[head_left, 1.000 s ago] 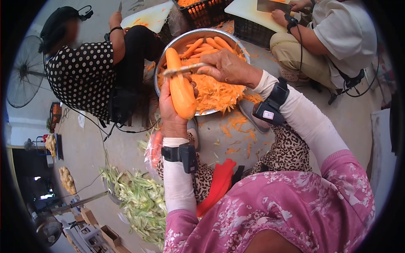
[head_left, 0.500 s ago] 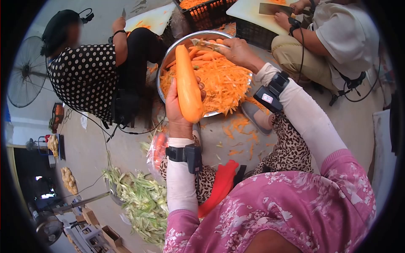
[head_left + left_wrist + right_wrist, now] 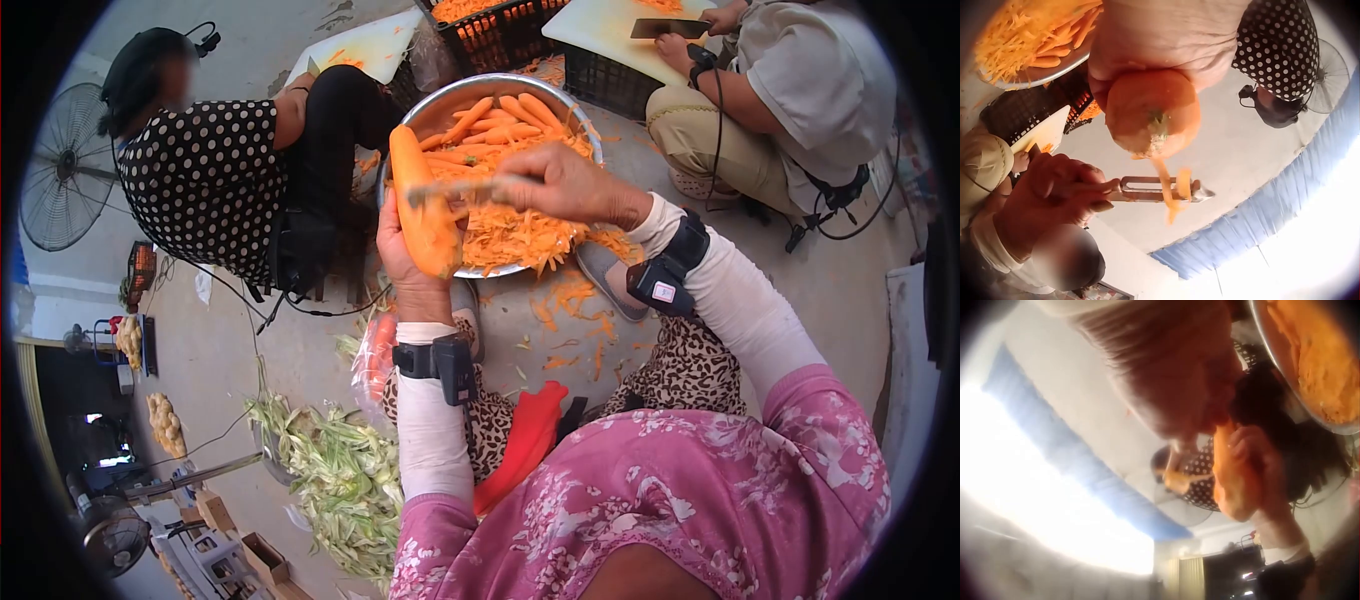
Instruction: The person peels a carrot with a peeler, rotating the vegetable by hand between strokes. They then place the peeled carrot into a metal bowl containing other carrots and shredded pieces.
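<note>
A large, smooth carrot (image 3: 425,215) lies along my left hand (image 3: 402,258), which grips it from beneath with its thick end toward me. Its stem end shows in the left wrist view, a pale greenish spot. My right hand (image 3: 575,185) holds a peeler (image 3: 1160,189) by the handle; in the head view the blade is blurred across the carrot's middle. Strips of peel hang from the peeler's slotted blade just under the carrot in the left wrist view. Beyond both hands, a metal basin (image 3: 600,150) holds peel shavings (image 3: 515,240) and several whole carrots (image 3: 490,125).
Two people sit near the basin, the right one with a cleaver (image 3: 668,28) over a cutting board (image 3: 600,38). Black crates (image 3: 500,30) stand behind. A plastic bag of carrots (image 3: 376,350) and a heap of pale green husks (image 3: 340,480) lie on the floor at left.
The peeler moved off the carrot toward the basin, then came back over it. The carrot shifted right and back left, tilting slightly. The left person's raised knife hand has dropped.
</note>
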A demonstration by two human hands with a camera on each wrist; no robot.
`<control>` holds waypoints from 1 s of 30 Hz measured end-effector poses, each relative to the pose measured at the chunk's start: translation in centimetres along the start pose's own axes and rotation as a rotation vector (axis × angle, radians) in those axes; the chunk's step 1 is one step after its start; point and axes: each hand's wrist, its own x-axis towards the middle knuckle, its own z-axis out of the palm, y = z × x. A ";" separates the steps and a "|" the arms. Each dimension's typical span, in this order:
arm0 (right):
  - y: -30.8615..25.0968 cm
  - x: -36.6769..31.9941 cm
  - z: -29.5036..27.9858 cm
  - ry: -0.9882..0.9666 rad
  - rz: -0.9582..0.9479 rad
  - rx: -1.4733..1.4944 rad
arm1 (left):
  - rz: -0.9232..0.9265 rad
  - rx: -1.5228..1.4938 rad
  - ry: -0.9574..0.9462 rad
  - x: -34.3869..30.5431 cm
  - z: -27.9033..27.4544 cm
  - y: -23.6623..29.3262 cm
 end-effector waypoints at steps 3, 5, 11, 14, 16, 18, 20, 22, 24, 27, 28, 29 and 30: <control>0.6 0.4 -0.6 0.143 0.119 -0.065 | -0.076 -0.018 -0.117 0.1 -1.0 0.4; 1.7 0.5 -1.0 0.201 0.104 -0.319 | -0.088 -0.023 -0.087 0.1 -0.7 0.3; 0.4 0.1 0.2 -0.049 0.011 -0.035 | -0.064 0.013 -0.066 0.3 -1.0 0.3; -0.4 0.0 0.6 -0.158 0.020 -0.049 | -0.088 0.120 -0.059 0.4 -0.9 0.5; -0.5 -0.1 0.9 -0.151 -0.013 -0.029 | -0.150 0.031 -0.156 0.1 -0.7 0.5; -0.3 -0.2 1.0 -0.144 -0.028 0.035 | -0.149 0.032 -0.198 0.0 -0.7 0.5; -0.5 0.0 0.9 -0.112 0.007 -0.038 | -0.153 0.032 -0.241 -0.1 -0.5 0.4; -0.4 0.0 1.0 -0.081 0.042 -0.112 | -0.171 -0.011 -0.262 -0.4 -0.1 0.2; 0.0 0.1 1.3 -0.108 -0.041 -0.003 | -0.157 -0.024 -0.273 -0.5 0.1 -0.1; 0.0 0.0 2.0 -0.059 -0.126 -0.044 | -0.142 -0.023 -0.289 -0.4 -0.3 0.1; 0.0 0.1 2.0 -0.058 -0.123 -0.044 | -0.144 -0.010 -0.297 -0.4 -0.5 0.1; 0.0 0.4 1.8 -0.046 -0.083 -0.100 | -0.146 -0.011 -0.298 -0.5 -0.6 0.2; 0.0 0.7 1.5 -0.033 -0.045 -0.157 | -0.119 -0.008 -0.244 -0.7 -0.6 0.3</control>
